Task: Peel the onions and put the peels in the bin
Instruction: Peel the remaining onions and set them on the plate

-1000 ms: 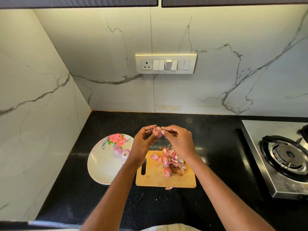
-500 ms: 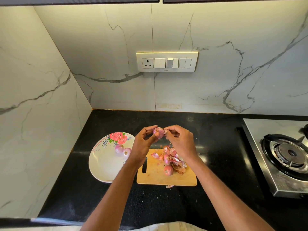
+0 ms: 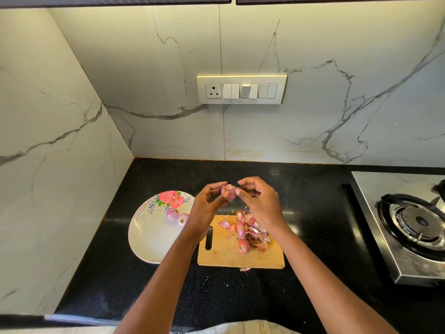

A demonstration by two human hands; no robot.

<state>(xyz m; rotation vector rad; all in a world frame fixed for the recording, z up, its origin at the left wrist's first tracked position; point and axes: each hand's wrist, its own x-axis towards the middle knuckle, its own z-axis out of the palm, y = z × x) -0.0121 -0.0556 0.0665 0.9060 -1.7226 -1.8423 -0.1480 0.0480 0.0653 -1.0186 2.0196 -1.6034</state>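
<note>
The left hand (image 3: 207, 208) grips a small onion (image 3: 228, 192) between curled fingers and thumb, above the far edge of the cutting board (image 3: 224, 256). The right hand (image 3: 260, 203) pinches a flap of skin at the top of the onion with thumb and fingertips.

Recommended procedure for this step, as a judgement: hold the bulb firmly without crushing it, pull the flap down along the bulb rather than outward, and rotate the bulb in the left hand after each strip. Keep the work over the board so that loosened skin falls onto it.

The held onion is small, round and pink-purple, with a ragged, papery flap lifted at its top; how much skin remains cannot be told. On the board lie a heap of peels (image 3: 252, 227) and one onion still in its skin (image 3: 242, 245). Two peeled onions (image 3: 177, 216) rest on the flowered plate (image 3: 149, 239), just left of the board. One stray peel (image 3: 245, 269) lies just off the board's near edge. No bin is in view.
</note>
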